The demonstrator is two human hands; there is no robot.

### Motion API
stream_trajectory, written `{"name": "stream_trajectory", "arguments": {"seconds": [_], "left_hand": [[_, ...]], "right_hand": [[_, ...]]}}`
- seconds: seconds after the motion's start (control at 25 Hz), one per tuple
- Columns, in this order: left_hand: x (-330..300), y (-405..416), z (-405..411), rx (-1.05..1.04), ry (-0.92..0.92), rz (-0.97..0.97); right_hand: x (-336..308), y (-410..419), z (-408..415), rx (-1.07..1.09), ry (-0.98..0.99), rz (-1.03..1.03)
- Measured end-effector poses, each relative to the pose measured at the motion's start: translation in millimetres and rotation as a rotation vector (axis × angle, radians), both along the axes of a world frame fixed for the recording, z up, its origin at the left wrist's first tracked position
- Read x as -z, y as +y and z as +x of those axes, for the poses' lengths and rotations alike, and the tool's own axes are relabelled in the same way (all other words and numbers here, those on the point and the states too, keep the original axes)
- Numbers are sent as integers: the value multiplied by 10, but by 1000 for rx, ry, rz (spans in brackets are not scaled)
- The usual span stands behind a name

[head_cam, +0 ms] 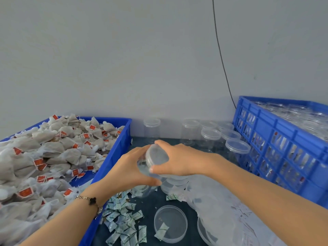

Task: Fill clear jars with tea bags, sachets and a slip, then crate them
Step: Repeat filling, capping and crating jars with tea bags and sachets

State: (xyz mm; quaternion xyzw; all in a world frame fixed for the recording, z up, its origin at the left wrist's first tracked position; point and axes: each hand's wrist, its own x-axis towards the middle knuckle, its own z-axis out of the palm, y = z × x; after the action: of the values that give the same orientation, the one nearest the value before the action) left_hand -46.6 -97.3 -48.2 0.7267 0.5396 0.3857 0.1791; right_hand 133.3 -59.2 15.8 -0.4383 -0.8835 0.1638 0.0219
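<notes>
mid-frame: left hand (131, 169) grasping jar (142, 167), right hand (177, 160) grasping lid (157, 155); lid likely coming off; next up, tea bags (53, 150)

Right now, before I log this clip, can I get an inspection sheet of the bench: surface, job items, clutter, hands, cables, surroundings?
Surface: dark tabletop, partly bare in the middle.
Job's things: blue tray heaped with tea bags; loose sachets; capped clear jars along the wall; blue crate holding jars; paper slips by the right forearm.
Clutter: loose lid lying with one sachet in it; clear plastic bag.
Hands: left hand grips a clear jar; right hand grips its lid.
Cables: one thin black cable hangs down the wall behind the crate.
Surroundings: plain grey wall.
</notes>
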Motion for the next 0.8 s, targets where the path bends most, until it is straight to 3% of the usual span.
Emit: {"name": "stream_trajectory", "arguments": {"seconds": [0.08, 0.2, 0.36, 0.56, 0.8], "left_hand": [[3, 7, -37, -3, 24, -42], [11, 6, -41, 11, 58, -63], [2, -7, -8, 22, 65, -41], [-40, -3, -53, 15, 49, -83], [-10, 19, -52, 6, -42, -146]], "right_hand": [[-126, 28, 45, -172, 87, -73], [-185, 55, 70, -66, 225, -149], [-4, 44, -15, 85, -101, 43], [-30, 79, 3, -100, 75, 16], [-246, 111, 23, -306, 18, -15]]}}
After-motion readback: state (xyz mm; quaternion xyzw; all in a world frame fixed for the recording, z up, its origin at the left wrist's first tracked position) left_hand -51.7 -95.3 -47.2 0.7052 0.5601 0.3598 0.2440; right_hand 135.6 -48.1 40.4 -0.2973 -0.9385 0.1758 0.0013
